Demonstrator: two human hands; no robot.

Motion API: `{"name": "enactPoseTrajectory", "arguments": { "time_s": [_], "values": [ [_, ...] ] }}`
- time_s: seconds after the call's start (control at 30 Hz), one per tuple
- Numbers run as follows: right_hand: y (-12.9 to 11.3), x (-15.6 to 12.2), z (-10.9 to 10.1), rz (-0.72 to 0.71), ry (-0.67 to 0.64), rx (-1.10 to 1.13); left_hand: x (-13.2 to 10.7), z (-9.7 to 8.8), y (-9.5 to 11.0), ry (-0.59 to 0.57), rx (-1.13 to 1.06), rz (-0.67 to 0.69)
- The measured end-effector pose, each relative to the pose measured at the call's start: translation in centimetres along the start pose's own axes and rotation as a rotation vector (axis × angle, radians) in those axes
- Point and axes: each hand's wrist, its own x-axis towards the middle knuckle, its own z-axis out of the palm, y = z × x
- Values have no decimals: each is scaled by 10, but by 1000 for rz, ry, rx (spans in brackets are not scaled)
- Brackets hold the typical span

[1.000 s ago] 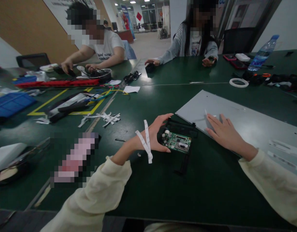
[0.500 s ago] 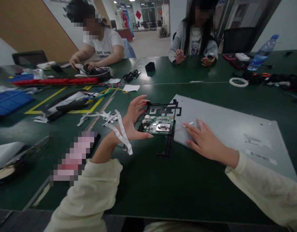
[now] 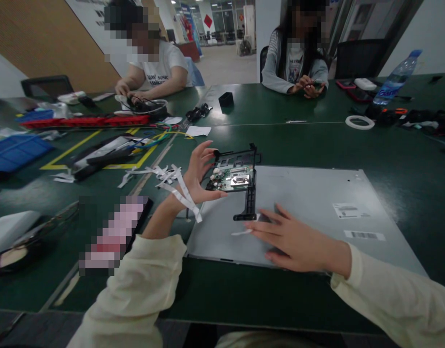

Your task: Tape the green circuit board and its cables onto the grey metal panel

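My left hand (image 3: 198,176) is closed on a black plastic frame (image 3: 250,203) carrying a green circuit board (image 3: 227,180), thumb at the near edge and fingers at the far edge. The frame is held above the left part of a flat grey metal panel (image 3: 302,188). Strips of white tape (image 3: 188,200) hang from my left wrist. Across the panel my right hand (image 3: 298,237) lies with its fingers stretched out and apart. A thin white strip (image 3: 241,233) shows at its fingertips; whether they pinch it is unclear.
A phone (image 3: 117,232) lies left of my left forearm. Beyond it are tape scraps (image 3: 164,174), a blue bin (image 3: 17,152) and cables (image 3: 160,137). A tape roll (image 3: 360,122) and water bottle (image 3: 398,77) stand at the right. Two people sit opposite.
The grey panel has slid left and toward me and turned, along with my right hand. My left hand has shifted slightly left and up with the frame. One person opposite has brought both hands together.
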Motion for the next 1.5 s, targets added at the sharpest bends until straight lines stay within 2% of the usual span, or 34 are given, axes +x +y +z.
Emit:
{"name": "enactPoseTrajectory", "arguments": {
  "time_s": [0.07,0.13,0.27,0.33,0.4,0.5,0.57,0.67,0.83,1.1,1.33,1.5],
  "values": [
    [8,-13,-12,-11,60,7,-1,2,-3,-10,6,-6],
    [19,-30,-26,60,200,-43,-2,5,-4,-22,-1,-25],
    [54,-74,-47,494,558,-187,-4,17,-1,-45,-13,-62],
    [78,-97,-48,687,697,-259,-4,27,5,-56,22,-46],
    [102,-118,-42,794,765,-315,-3,40,14,-83,85,-10],
    [132,-141,-30,904,758,-274,4,65,28,-145,166,73],
    [142,-148,-25,952,757,-195,8,81,33,-154,197,98],
    [145,-147,-21,979,773,-107,11,101,34,-168,198,62],
    [137,-136,-17,918,741,-151,8,118,28,-217,167,-18],
    [136,-119,-7,837,715,-201,6,121,22,-289,208,-63],
    [136,-103,-2,930,615,-242,7,114,17,-298,270,-98],
    [134,-90,-1,918,552,-268,7,111,12,-284,305,-94]
  ]
}}
